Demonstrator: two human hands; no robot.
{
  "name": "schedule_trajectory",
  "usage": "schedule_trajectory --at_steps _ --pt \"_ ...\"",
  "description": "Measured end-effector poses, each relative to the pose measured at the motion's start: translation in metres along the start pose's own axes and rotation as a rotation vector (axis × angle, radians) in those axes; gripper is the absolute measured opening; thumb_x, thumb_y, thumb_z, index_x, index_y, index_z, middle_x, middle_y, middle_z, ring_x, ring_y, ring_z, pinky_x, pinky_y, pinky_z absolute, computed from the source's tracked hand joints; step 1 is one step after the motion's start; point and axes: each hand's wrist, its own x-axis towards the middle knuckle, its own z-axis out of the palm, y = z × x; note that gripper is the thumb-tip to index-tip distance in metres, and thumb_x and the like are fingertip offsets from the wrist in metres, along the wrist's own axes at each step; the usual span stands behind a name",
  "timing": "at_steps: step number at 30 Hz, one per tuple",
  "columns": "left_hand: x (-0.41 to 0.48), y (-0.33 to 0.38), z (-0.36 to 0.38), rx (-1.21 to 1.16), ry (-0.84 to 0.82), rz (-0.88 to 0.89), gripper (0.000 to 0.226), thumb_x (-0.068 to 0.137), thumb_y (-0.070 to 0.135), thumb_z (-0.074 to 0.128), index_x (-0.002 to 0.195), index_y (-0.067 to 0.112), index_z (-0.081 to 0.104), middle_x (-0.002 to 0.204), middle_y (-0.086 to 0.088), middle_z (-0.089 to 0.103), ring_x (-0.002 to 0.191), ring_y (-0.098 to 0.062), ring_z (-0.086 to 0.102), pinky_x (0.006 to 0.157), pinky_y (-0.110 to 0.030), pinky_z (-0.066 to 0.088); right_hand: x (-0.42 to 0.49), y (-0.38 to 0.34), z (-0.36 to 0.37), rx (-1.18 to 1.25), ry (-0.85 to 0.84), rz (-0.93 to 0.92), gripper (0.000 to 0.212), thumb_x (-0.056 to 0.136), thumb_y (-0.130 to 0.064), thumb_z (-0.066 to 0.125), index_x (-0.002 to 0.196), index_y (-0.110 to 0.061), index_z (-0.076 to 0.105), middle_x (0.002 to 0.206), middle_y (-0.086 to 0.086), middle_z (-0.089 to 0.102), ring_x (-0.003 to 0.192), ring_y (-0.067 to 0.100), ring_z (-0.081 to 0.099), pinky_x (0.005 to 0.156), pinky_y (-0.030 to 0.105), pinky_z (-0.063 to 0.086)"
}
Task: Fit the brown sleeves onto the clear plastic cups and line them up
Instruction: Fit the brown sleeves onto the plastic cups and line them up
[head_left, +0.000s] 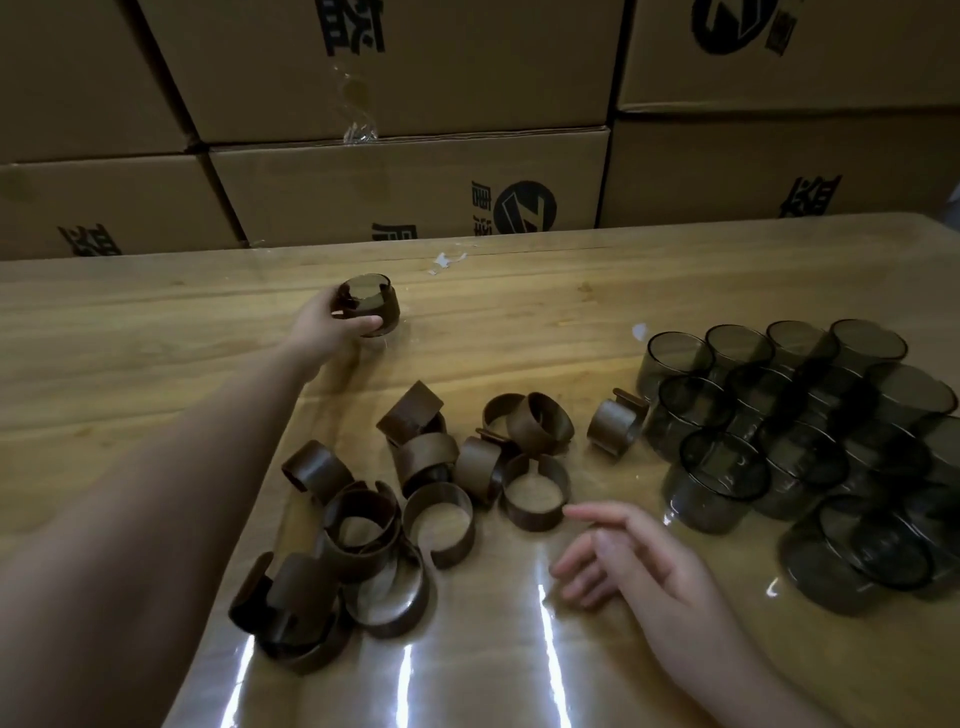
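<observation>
My left hand (332, 325) reaches far across the wooden table (156, 332) and grips a cup with a brown sleeve on it (370, 304), which stands upside down on the tabletop. Several loose brown sleeves (415, 499) lie scattered in the middle, some piled at the front left. A cluster of several clear smoky cups (800, 441) stands at the right. My right hand (639, 561) hovers low between sleeves and cups, fingers relaxed and spread, holding nothing; its fingertips are close to the nearest sleeve (535, 493).
Stacked cardboard boxes (415, 192) form a wall along the table's far edge. A shiny clear film (467, 675) covers the near part of the table. Small scraps of clear tape (444, 262) lie near the back.
</observation>
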Motion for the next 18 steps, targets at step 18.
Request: schedule_trajectory --at_steps 18 --pt "0.029 -0.022 0.008 0.125 -0.027 0.079 0.062 0.089 0.03 0.066 0.143 0.024 0.037 0.142 -0.001 0.049 0.128 -0.021 0.046 0.094 -0.028 0.032 0.0 -0.009 -0.017 0.265 -0.011 0.123 0.037 0.063 -0.046 0.081 0.084 -0.017 0.074 0.068 0.028 0.064 0.058 0.037 0.064 0.055 0.029 0.052"
